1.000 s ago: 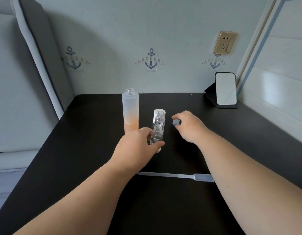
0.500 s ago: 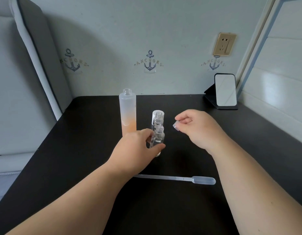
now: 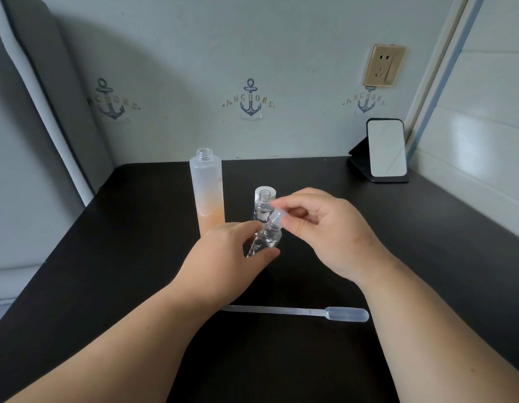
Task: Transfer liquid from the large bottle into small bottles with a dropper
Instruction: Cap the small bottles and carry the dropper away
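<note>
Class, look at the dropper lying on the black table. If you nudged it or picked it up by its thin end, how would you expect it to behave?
The dropper looks like thin, see-through plastic, so it is probably very light and would slide at a slight nudge. Its long narrow tube would likely bend a little if lifted by the tip. It looks round all along, lying flat on the table, so it may roll sideways.

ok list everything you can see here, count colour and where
large bottle: 1, frosted, orange liquid low, uncapped, table rear centre
small bottle: 1, clear, tilted, in left grip
second small bottle: 1, clear, open, standing behind it
white cap: 1, behind second bottle
small cap: 1, translucent, at held bottle's mouth
dropper: 1, clear, lying near the front
mirror: 1, black stand, rear right
socket: 1, gold, wall
table: 1, black
left hand: holds small bottle
right hand: pinches small cap
</note>
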